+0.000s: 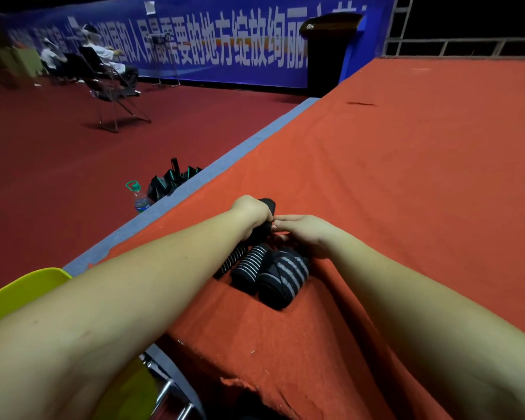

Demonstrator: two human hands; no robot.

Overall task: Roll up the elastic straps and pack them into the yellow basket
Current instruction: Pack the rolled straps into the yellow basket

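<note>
On the red cloth lies a pile of black elastic straps with grey stripes; two rolled straps (pixel 278 275) lie nearest me. My left hand (pixel 250 211) grips a dark rolled strap (pixel 265 218) held upright above the pile. My right hand (pixel 303 233) is beside it, its fingertips pinching the strap's lower edge, and its palm hides part of the pile. The yellow basket (pixel 19 291) shows only a corner at the lower left, partly behind my left forearm.
The red cloth (pixel 406 183) covers a raised platform with a grey edge (pixel 194 183). Below it on the dark red floor stand a water bottle (pixel 139 198) and a folded black umbrella (pixel 170 181). People sit on chairs (pixel 109 86) far back left.
</note>
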